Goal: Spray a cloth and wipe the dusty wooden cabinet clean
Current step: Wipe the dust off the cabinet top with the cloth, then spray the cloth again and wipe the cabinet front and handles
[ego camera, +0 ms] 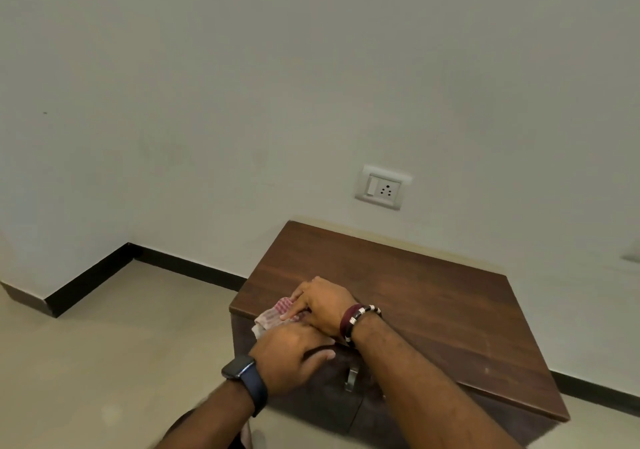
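A low dark-brown wooden cabinet (415, 296) stands against the white wall. A pink-and-white checked cloth (273, 315) lies bunched at the near left corner of its top and hangs over the edge. My right hand (322, 305), with bracelets on the wrist, presses flat on the cloth. My left hand (291, 355), with a dark watch on the wrist, grips the cloth's lower part just in front of the cabinet's edge. No spray bottle is in view.
A metal handle (350, 379) sits on the cabinet's front door below my hands. A white wall socket (382, 187) is above the cabinet. Beige floor tiles (121, 362) spread to the left, edged by a black skirting (86, 280).
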